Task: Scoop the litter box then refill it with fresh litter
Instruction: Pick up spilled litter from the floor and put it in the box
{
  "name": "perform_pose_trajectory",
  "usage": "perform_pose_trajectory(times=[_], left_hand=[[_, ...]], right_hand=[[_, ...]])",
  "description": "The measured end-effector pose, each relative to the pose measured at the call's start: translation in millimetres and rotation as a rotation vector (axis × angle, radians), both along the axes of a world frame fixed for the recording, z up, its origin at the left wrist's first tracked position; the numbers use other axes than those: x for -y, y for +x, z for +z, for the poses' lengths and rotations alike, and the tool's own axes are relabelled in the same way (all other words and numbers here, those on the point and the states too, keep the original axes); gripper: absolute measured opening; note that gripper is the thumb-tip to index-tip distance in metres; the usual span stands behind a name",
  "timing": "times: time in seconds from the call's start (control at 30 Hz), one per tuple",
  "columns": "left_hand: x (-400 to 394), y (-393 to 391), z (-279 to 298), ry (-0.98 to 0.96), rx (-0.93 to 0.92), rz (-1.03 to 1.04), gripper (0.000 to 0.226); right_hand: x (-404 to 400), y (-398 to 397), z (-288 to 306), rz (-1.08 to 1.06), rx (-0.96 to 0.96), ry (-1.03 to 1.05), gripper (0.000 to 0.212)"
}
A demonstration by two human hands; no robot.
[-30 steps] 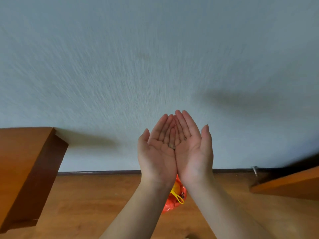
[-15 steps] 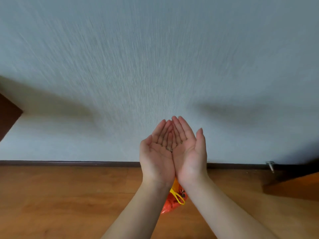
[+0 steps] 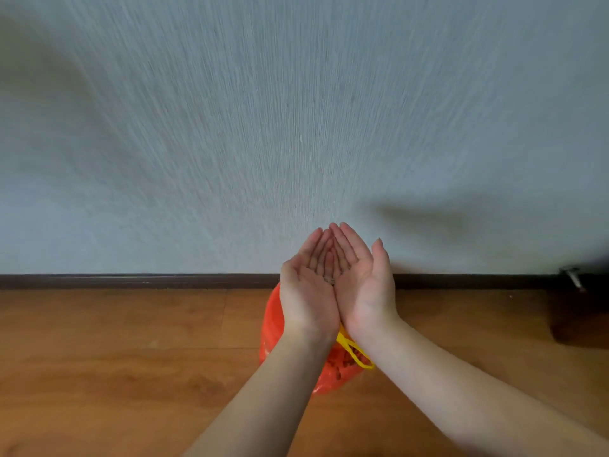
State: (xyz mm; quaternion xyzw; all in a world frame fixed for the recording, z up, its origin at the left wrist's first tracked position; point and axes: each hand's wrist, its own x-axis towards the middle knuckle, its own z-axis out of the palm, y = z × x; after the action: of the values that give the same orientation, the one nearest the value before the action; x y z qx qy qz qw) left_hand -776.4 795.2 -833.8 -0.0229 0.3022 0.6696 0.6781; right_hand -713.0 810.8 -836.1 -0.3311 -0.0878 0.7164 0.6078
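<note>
My left hand (image 3: 306, 291) and my right hand (image 3: 362, 282) are held palm up, side by side and touching along their inner edges, forming a cup. A few small dark grains (image 3: 329, 281) lie in the crease between the palms. Below the hands an orange plastic bag (image 3: 272, 328) with a yellow tie (image 3: 354, 354) sits on the wooden floor, mostly hidden by my wrists. No litter box or scoop is in view.
A pale textured wall (image 3: 296, 127) fills the upper view, with a dark baseboard (image 3: 131, 281) along the wooden floor (image 3: 115, 357). A dark piece of furniture (image 3: 580, 311) and a metal door stop (image 3: 571, 275) stand at the right edge.
The view has swung left and downward: the brown furniture at the left left the frame and more floor and orange bag show. My cupped hands stay together, unchanged in shape.
</note>
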Motion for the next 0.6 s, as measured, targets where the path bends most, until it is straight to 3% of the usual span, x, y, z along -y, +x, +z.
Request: perform_pose_trajectory(times=[0.33, 0.6], left_hand=[[-1, -9, -100, -0.122, -0.031, -0.015, 0.045], [8, -10, -131, -0.217, -0.057, -0.016, 0.047]], right_hand=[[3, -13, -101, -0.055, 0.019, -0.108, 0.06], [15, -16, -130, -0.022, 0.105, -0.122, 0.062]])
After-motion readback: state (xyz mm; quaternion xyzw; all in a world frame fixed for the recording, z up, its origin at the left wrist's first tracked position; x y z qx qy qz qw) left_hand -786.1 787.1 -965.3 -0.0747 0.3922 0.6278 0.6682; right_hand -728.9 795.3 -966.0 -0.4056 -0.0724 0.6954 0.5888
